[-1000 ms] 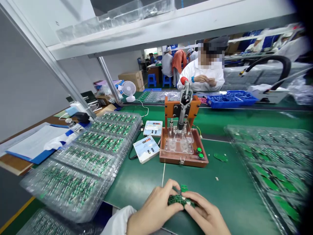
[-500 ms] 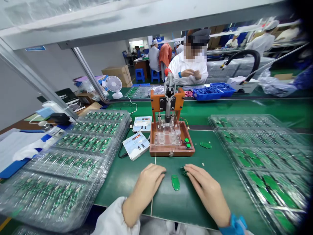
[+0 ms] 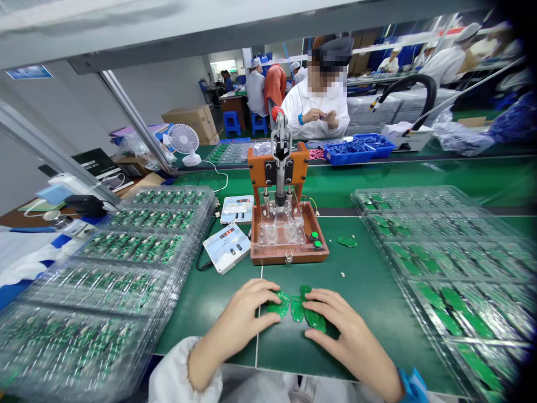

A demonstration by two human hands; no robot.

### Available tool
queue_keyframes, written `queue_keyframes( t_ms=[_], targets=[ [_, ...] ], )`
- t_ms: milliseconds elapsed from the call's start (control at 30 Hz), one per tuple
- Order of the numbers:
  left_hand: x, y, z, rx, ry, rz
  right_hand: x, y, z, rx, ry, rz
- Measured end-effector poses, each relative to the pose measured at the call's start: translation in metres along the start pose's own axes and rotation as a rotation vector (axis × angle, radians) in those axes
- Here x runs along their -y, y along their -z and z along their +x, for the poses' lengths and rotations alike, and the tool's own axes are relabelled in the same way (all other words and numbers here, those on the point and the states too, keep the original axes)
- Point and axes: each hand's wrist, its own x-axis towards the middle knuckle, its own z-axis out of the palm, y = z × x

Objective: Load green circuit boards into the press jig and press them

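The left hand [image 3: 237, 324] and right hand [image 3: 350, 336] lay spread, pinching nothing, on green circuit boards [image 3: 297, 309] at the near middle of the tabletop [image 3: 377, 319]; the boards looked light, stiff and brittle, best held by their edges.

Left hand [image 3: 235, 330], right hand [image 3: 352, 341] — on green circuit boards [image 3: 297, 309].

A green workbench [image 3: 369, 330] carries stacked clear trays of circuit boards [image 3: 126, 246] on the left, more stacked trays [image 3: 440, 252] on the right, an orange press fixture [image 3: 289, 235], a white meter box [image 3: 226, 246], and loose green boards [image 3: 297, 309].
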Motion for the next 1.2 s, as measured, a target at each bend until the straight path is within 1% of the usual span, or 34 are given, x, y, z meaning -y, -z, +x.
queue_keyframes(
  t_ms=[67, 133, 267, 400, 500, 567, 667, 733, 800, 900, 967, 1033, 1100, 1200],
  targets=[
    [0.007, 0.013, 0.004, 0.08, -0.06, -0.001, -0.006, 0.01, 0.005, 0.021, -0.049, 0.025],
    [0.014, 0.02, 0.01, 0.155, -0.117, 0.026, -0.014, 0.019, 0.013, 0.046, -0.099, 0.042],
    [0.018, 0.025, 0.021, 0.26, -0.155, 0.119, -0.023, 0.027, 0.029, 0.163, -0.139, 0.066],
    [0.017, 0.025, 0.028, 0.294, -0.186, 0.172, -0.021, 0.023, 0.036, 0.256, -0.13, 0.036],
    [0.018, 0.026, 0.031, 0.285, -0.201, 0.187, -0.02, 0.019, 0.038, 0.269, -0.115, 0.011],
    [0.019, 0.027, 0.03, 0.256, -0.214, 0.199, -0.021, 0.018, 0.038, 0.26, -0.107, 0.022],
    [0.018, 0.032, 0.027, 0.169, -0.241, 0.182, -0.023, 0.018, 0.037, 0.242, -0.104, 0.071],
    [0.015, 0.039, 0.026, 0.079, -0.265, 0.133, -0.021, 0.023, 0.038, 0.211, -0.094, 0.116],
    [0.013, 0.05, 0.03, -0.041, -0.286, 0.104, -0.019, 0.03, 0.045, 0.14, -0.051, 0.151],
    [0.014, 0.066, 0.049, -0.236, -0.285, 0.158, -0.02, 0.043, 0.072, -0.011, 0.051, 0.138],
    [0.017, 0.073, 0.07, -0.311, -0.263, 0.221, -0.025, 0.049, 0.1, -0.091, 0.111, 0.084],
    [0.019, 0.076, 0.091, -0.327, -0.246, 0.27, -0.033, 0.051, 0.129, -0.123, 0.153, 0.039],
    [0.018, 0.077, 0.106, -0.3, -0.243, 0.309, -0.039, 0.05, 0.152, -0.118, 0.179, 0.018],
    [0.015, 0.075, 0.116, -0.242, -0.235, 0.346, -0.044, 0.047, 0.169, -0.085, 0.205, 0.002]
  ],
)
